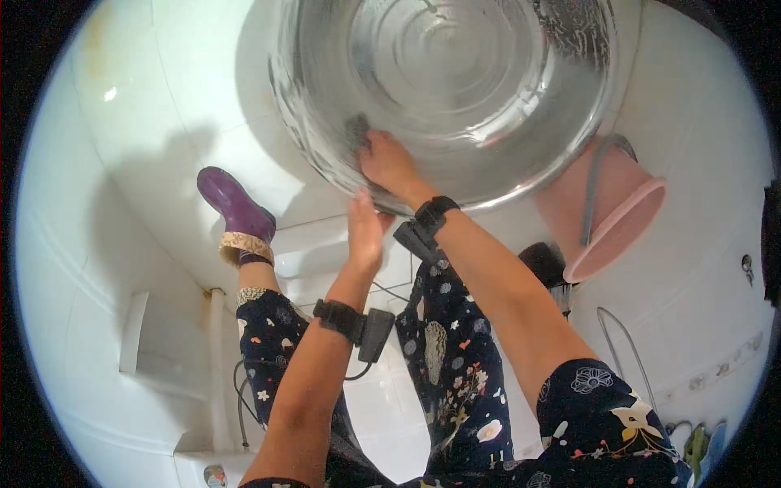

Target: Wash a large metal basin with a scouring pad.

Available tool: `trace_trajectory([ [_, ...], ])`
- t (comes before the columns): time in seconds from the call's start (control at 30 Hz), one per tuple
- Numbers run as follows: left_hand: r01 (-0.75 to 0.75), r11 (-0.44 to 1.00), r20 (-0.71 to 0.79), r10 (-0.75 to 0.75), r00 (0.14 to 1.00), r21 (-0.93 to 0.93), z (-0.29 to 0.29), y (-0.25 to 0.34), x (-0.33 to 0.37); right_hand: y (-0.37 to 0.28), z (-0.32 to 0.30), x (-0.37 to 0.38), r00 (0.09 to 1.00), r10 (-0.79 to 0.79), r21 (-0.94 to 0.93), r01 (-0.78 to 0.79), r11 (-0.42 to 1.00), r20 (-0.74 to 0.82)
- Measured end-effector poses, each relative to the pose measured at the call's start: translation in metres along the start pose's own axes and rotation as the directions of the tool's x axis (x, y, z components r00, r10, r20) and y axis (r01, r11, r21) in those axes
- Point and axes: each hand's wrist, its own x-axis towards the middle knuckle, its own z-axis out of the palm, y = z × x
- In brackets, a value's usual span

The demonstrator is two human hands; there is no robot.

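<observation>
A large, shiny metal basin point(504, 167) stands tilted in front of me, its hollow side turned toward me and wet inside. My right hand point(389, 167) is inside it, closed on a dark grey scouring pad point(356, 130) pressed against the lower left part of the inner wall. The pad is slightly blurred, and my fingers hide part of it. At the basin's lower left rim, my left hand point(366, 232) grips the edge from below, its fingertips up against the metal.
A pink bucket point(610, 195) with a grey handle lies tipped beside the basin on the right. My purple boot point(240, 203) is on the white tiled floor at left. A white pipe point(218, 350) rises at lower left, and a thin hose point(626, 350) curves at right.
</observation>
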Motion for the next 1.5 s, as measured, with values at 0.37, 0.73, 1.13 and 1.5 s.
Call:
trace_trajectory([
  [0.37,-0.176,0.945,-0.018,0.188,0.982,0.277,-0.014,0.042,0.009,0.116,-0.041,-0.041,0.984,-0.005,-0.541,0.101,0.835,0.177],
  [0.73,-0.140,0.990,-0.011,0.140,0.990,0.004,-0.038,0.039,0.009,0.057,-0.025,-0.060,0.973,-0.014,-0.340,0.093,0.936,0.229],
  [1.13,-0.144,0.990,-0.061,0.144,0.988,0.007,-0.029,0.038,0.005,-0.001,0.023,-0.070,0.950,-0.291,-0.133,0.276,0.952,-0.114],
  [1.5,-0.173,0.958,-0.076,0.195,0.978,0.229,-0.021,0.070,0.009,0.174,-0.078,-0.040,0.999,-0.041,-0.719,0.005,0.695,-0.032],
])
